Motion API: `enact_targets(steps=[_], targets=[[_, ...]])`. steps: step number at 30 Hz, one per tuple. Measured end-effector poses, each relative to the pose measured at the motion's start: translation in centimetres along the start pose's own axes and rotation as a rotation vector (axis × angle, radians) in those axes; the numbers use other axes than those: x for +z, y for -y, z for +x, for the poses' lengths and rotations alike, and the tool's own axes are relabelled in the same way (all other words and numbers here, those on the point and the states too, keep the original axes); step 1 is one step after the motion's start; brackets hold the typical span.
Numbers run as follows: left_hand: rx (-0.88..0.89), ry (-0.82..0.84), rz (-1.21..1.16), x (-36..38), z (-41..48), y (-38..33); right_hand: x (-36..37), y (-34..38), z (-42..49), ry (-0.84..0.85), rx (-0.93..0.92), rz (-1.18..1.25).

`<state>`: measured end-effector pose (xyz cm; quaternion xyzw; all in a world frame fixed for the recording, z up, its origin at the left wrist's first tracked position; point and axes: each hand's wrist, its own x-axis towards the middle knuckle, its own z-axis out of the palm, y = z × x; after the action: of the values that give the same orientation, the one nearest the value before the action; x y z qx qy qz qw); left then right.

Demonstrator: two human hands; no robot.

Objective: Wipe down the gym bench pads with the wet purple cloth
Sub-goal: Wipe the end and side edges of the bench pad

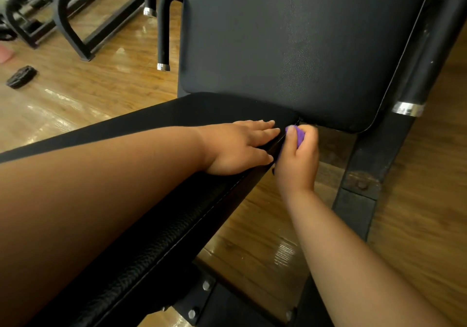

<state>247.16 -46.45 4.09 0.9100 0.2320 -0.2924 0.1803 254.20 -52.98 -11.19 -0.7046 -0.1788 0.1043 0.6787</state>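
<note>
Glossy wood flooring surrounds the bench. At the seat pad's (pixel 177 114) far right corner, below the back pad (pixel 290 36), the right hand (pixel 298 160) bunches the purple cloth (pixel 299 136); the left hand (pixel 237 147) lies flat. Soft, light and probably slippery wet, the cloth suits a full-fist grip.

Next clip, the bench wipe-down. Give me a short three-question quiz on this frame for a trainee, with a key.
1. Which hand grips the purple cloth? A left, B right, C both.
2. True or false: the left hand lies flat, fingers straight, on the seat pad.
3. Fill in: the cloth is at the seat pad's corner nearest the ____ pad.
Key: 1 B, the right hand. 2 true. 3 back pad.
</note>
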Motion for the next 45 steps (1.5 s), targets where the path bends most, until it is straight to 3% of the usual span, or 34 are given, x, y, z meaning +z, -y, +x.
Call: enact_targets(steps=[3,9,13,20,26,31,37,42,45], targets=[[0.001,0.009,0.006,0.1,0.2,0.0,0.3,0.0,2.2,-0.046,0.051,-0.002],[0.002,0.038,0.064,-0.2,0.4,0.0,-0.4,-0.5,-1.6,0.042,-0.005,0.008],[0.014,-0.01,0.061,-0.4,0.8,-0.1,0.3,-0.2,2.9,-0.044,0.182,0.007],[0.08,-0.149,0.019,0.0,1.7,0.1,-0.1,-0.4,-0.4,-0.005,0.017,0.045],[0.065,-0.122,-0.036,0.1,2.1,0.5,0.7,-0.9,4.6,-0.079,0.15,0.037],[0.07,-0.13,-0.037,0.1,2.3,0.4,0.3,-0.9,0.3,-0.065,0.044,0.069],[0.058,-0.125,-0.028,0.1,2.2,0.3,1.4,-2.0,5.2,-0.164,0.246,0.07],[0.059,-0.145,-0.037,0.0,2.2,0.4,0.8,-2.1,0.8,-0.07,0.16,0.088],[0.046,-0.156,-0.047,0.1,2.2,0.3,1.3,-2.1,3.1,-0.119,0.208,0.063]])
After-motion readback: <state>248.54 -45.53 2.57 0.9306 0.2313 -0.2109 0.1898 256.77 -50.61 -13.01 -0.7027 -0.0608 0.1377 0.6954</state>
